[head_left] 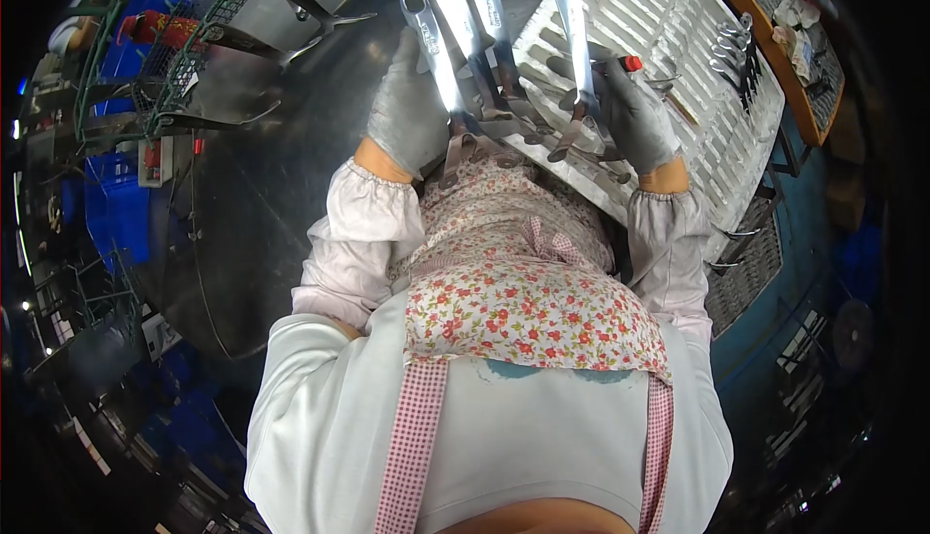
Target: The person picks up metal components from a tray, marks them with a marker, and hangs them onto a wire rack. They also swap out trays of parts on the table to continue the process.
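Note:
My left hand [409, 108], in a grey glove, is closed around a fan of three shiny metal handles [431, 42]. Each has an oval hole at the top and a darker forked lower end. My right hand [635, 112], also gloved, grips another metal handle [575, 35] of the same kind, held upright. A small red-tipped item [632, 63] shows at its fingers; its kind is unclear. The forked ends of both groups come close together above my lap and overlap in view.
A pale ribbed tray [620, 11] lies at my right, with several metal pieces [736, 59] along its far side. An orange-edged rack [823, 127] stands beyond. On the dark table [262, 195] at left are more forked handles [257, 45], near a green wire basket [199, 25] and blue bins [116, 204].

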Motion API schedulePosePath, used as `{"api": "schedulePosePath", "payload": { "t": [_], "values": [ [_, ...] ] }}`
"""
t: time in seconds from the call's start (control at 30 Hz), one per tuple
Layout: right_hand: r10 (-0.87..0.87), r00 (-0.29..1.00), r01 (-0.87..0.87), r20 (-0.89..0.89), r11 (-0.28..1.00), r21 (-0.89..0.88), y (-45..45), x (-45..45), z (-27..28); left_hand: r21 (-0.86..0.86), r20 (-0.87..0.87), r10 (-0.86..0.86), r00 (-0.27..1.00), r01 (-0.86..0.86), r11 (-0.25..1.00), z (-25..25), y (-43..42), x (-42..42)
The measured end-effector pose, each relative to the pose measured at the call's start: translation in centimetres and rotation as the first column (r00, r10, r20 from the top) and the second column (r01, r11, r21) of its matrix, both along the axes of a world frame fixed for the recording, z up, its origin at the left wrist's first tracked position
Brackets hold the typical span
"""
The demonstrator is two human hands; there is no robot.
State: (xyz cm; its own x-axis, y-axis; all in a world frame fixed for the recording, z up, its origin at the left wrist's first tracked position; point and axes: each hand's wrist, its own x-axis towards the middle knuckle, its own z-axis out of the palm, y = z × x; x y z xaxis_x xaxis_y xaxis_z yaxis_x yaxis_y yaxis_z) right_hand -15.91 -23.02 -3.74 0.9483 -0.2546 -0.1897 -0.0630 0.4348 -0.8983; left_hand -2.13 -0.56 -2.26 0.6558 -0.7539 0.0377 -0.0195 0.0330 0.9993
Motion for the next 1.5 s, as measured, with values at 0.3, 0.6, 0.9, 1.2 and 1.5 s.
{"api": "schedulePosePath", "payload": {
  "t": [0.3,0.6,0.9,1.2,1.5],
  "values": [
    [-0.249,0.968,0.200,0.009,0.754,-0.625,0.9,-0.8,3.9,-0.433,-0.830,-0.326,0.452,-0.156,0.888,1.4,-0.1,1.0],
    [0.370,0.802,0.424,0.469,0.199,-0.883,1.6,-3.6,6.7,-0.227,-0.691,-0.037,0.722,-0.168,0.959,3.3,-0.2,-1.3],
    [0.351,0.793,0.449,0.498,0.216,-0.867,2.3,-4.8,5.8,-0.266,0.636,0.090,0.766,0.109,0.958,2.4,0.9,-1.7],
    [0.359,0.792,0.437,0.494,0.230,-0.869,2.4,-5.1,5.7,-0.171,0.927,0.064,0.369,0.267,0.948,2.7,0.2,0.3],
    [0.325,0.807,0.421,0.494,0.270,-0.866,2.5,-5.2,5.3,-0.182,0.944,0.084,0.320,0.289,0.940,2.4,0.1,0.8]
  ]
}}
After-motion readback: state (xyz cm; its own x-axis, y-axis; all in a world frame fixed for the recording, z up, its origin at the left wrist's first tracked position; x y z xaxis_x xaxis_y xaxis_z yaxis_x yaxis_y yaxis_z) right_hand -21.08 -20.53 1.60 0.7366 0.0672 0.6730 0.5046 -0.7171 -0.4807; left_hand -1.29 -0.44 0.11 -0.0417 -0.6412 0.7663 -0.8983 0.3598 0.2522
